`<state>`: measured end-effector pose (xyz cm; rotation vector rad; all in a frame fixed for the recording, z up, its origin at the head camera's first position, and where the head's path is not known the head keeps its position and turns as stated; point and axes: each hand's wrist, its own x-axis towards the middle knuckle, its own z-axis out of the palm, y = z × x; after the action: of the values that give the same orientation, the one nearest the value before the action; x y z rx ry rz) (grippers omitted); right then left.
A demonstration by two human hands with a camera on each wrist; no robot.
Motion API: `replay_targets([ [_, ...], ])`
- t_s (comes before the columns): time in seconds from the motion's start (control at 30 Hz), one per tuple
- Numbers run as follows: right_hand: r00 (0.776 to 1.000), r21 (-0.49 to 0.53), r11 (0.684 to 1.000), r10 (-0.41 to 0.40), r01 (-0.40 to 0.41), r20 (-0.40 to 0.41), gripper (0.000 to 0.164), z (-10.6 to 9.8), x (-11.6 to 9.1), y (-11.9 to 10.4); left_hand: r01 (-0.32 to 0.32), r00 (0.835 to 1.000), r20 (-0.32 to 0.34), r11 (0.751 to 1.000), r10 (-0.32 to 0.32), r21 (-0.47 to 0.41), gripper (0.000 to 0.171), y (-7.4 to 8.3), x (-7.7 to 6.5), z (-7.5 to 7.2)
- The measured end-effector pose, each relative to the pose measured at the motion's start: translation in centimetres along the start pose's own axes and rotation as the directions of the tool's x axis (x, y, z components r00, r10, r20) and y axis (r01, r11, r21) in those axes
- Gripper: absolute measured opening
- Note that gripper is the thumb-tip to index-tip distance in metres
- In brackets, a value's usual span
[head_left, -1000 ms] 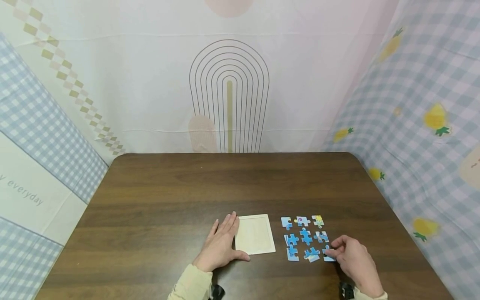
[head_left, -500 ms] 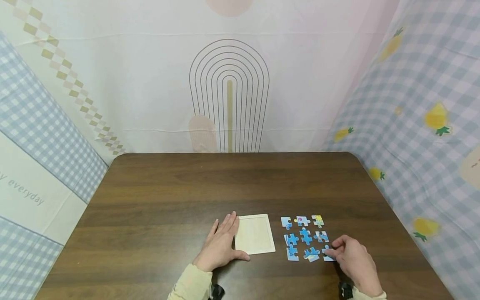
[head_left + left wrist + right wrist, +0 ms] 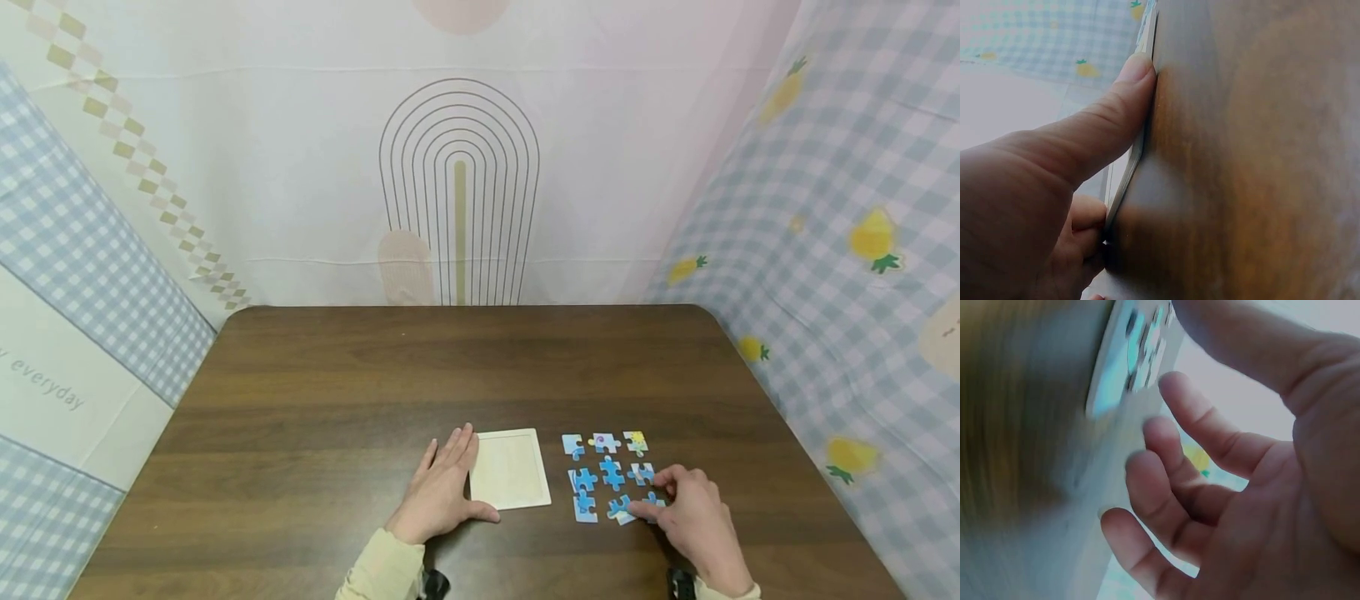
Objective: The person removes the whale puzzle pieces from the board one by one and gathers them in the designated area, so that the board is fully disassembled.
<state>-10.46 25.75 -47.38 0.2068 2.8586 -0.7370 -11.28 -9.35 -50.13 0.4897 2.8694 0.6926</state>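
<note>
My left hand (image 3: 438, 490) lies on the table at the left of a pale square puzzle tray (image 3: 512, 470), its fingers along the left edge and its thumb at the near corner. In the left wrist view the thumb touches the tray's thin rim. To the right of the tray, blue jigsaw pieces (image 3: 612, 473) lie spread in rough rows. My right hand (image 3: 699, 518) hovers over the near right piece (image 3: 654, 500), partly covering it, with thumb and forefinger apart. The right wrist view shows loosely bent fingers (image 3: 1147, 481) with nothing between them; the pieces there are blurred.
The brown wooden table (image 3: 337, 375) runs back to a white patterned cloth (image 3: 300, 167). A blue checked cloth (image 3: 825, 275) with yellow fruit prints hangs at the right, and another checked cloth (image 3: 90, 233) at the left.
My right hand has let go of the near right piece and shifted slightly left, its thumb and forefinger spreading apart. The left hand and the tray have stayed put.
</note>
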Motion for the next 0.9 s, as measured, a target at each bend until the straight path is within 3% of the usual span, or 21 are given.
replay_targets([
  [0.13,0.999,-0.018,0.999,-0.048,0.048,-0.013,0.066,0.4,-0.1,-0.3,0.001,1.000,0.000,1.000,-0.001,-0.006,0.114,0.1,-0.1,-0.1],
  [0.73,0.998,-0.030,0.998,-0.062,0.063,0.021,0.062,0.9,-0.4,-1.4,0.002,1.000,0.002,1.000,-0.002,-0.006,0.113,0.0,-0.1,-0.2],
  [0.9,0.997,0.011,0.997,-0.077,0.077,-0.016,0.064,0.3,-0.4,-1.4,0.001,1.000,0.008,1.000,-0.001,0.007,0.113,0.0,0.1,-0.3],
])
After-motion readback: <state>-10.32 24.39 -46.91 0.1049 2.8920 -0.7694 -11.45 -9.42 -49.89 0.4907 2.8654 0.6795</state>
